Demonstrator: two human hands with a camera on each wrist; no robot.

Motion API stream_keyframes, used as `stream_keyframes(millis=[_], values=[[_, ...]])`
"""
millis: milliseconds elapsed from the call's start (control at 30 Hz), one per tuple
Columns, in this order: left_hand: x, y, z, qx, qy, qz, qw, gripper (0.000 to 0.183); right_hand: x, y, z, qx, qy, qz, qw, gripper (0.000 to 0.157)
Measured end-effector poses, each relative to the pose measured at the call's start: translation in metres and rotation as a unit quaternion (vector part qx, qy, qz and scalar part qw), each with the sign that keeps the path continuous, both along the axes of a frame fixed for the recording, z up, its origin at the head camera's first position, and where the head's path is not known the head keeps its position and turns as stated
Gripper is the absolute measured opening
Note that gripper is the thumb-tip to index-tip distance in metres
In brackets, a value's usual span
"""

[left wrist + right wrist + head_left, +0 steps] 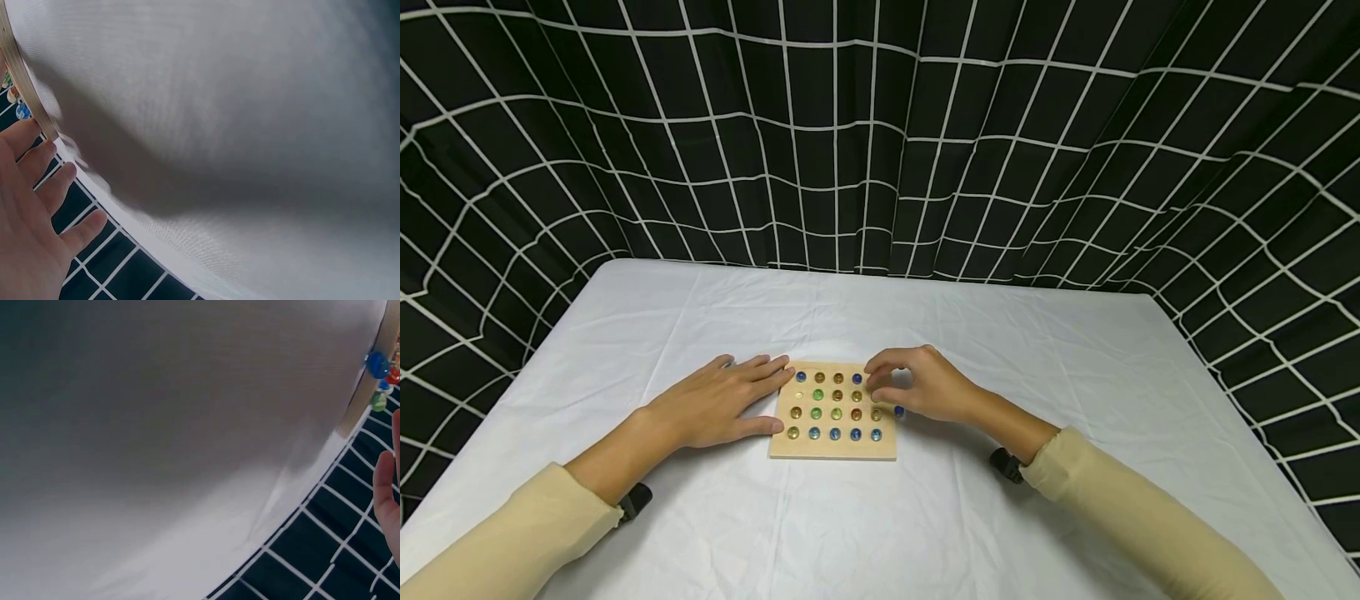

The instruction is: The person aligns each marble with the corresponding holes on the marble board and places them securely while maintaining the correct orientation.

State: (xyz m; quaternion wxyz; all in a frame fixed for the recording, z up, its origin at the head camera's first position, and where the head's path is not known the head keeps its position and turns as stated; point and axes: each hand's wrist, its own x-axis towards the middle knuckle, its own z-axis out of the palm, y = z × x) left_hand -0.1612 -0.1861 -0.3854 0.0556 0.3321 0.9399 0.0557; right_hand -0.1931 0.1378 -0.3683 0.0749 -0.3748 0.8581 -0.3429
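Note:
A light wooden board with rows of round pits lies on the table, most pits in view holding glass marbles in blue, amber, green and red. My left hand rests at the board's left edge, fingertips on its upper left corner and thumb lower down. Over the board's upper right part is my right hand, its fingers bent and thumb tip near them; I cannot tell whether a marble is between them. The hand hides the pits beneath it. Close outside the right edge sits a blue marble, also seen in the right wrist view.
A white cloth with soft creases covers the table. Behind and on both sides hangs a black curtain with a white grid. Dark wrist devices sit under both forearms, near the beige sleeves.

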Motion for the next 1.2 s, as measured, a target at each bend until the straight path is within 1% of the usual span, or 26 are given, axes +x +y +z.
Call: stream_keyframes(millis=[400,667,900,1100,1200], values=[[0.000,-0.001,0.000,0.005,0.007,-0.005,0.9999,0.080,0.006,0.026,-0.006,0.000,-0.029,-0.020,0.999,0.029],[0.000,-0.001,0.000,0.009,0.004,-0.005,0.9999,0.079,0.006,0.032,-0.010,0.014,-0.050,-0.014,0.999,0.029],[0.001,0.000,0.000,0.011,0.003,-0.005,0.9999,0.079,0.006,0.032,-0.011,0.042,-0.044,-0.008,0.998,0.028],[0.001,0.000,0.000,0.012,0.003,-0.005,0.9999,0.079,0.006,0.030,-0.012,0.066,-0.026,-0.015,0.997,0.029],[0.001,0.000,-0.001,0.012,0.003,-0.005,0.9999,0.079,0.006,0.029,-0.012,0.068,-0.023,-0.015,0.997,0.030]])
